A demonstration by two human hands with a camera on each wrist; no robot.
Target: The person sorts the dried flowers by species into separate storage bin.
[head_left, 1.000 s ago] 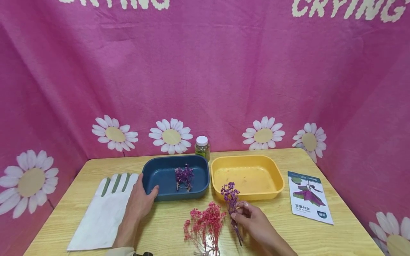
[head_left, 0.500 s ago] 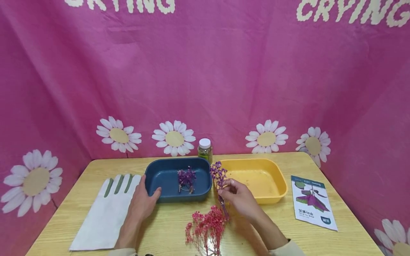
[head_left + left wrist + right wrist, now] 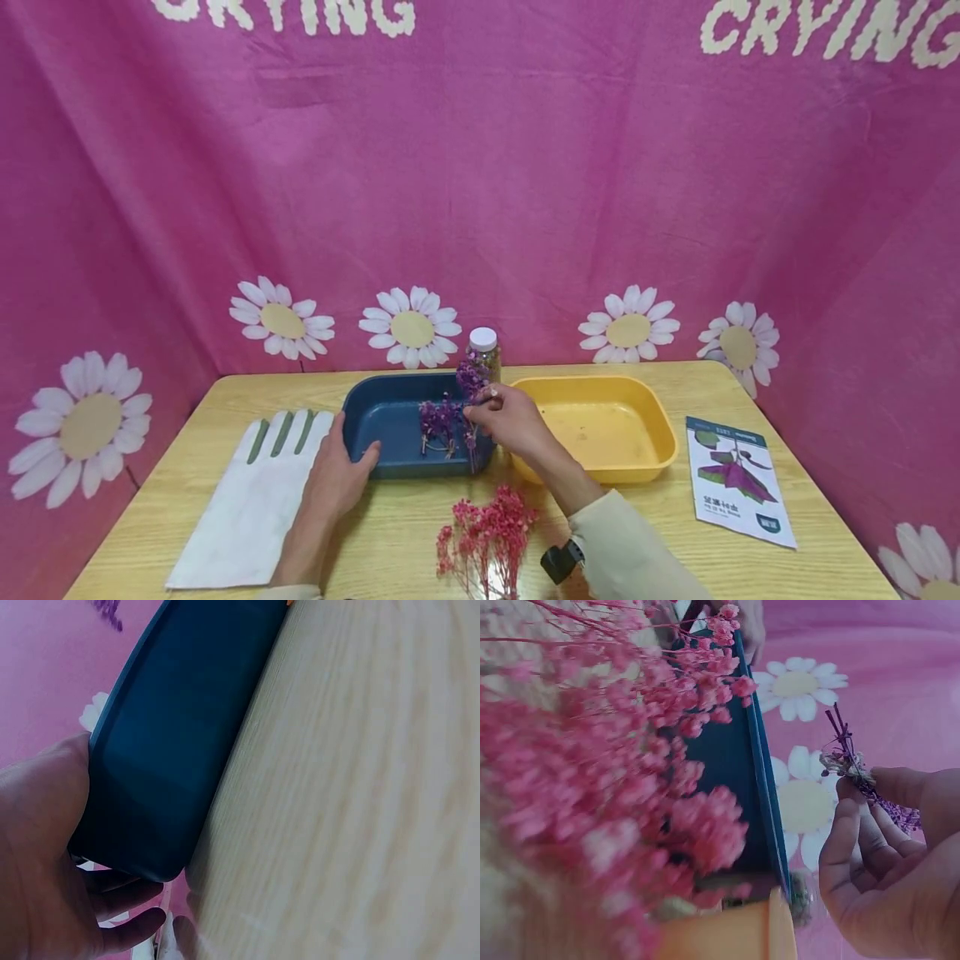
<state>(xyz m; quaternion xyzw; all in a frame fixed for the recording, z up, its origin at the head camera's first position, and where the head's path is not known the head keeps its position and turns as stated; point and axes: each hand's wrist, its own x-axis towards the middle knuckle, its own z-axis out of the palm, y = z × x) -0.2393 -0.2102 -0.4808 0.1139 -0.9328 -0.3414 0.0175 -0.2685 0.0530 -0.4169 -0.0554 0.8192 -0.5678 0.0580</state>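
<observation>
Right fingers (image 3: 844, 836) pinch purple sprig (image 3: 472, 375), shifted over blue tray (image 3: 393, 425); left fingers (image 3: 135, 931) spread.

Right hand (image 3: 517, 419) with purple bunch (image 3: 472, 377), earlier by yellow tray (image 3: 600, 432), now over blue tray (image 3: 394, 427)

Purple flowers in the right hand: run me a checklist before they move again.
1. Purple flowers gripped: ok, pinched by the right hand.
2. Blue tray steadied: ok, the left hand touches its left end.
3. Held flowers lined up: ok, at the tray's right end in the head view.
4. Gap to the purple bunch lying inside: cannot tell; they look very close.
5. Pink flowers outside the tray: ok, on the table.
</observation>
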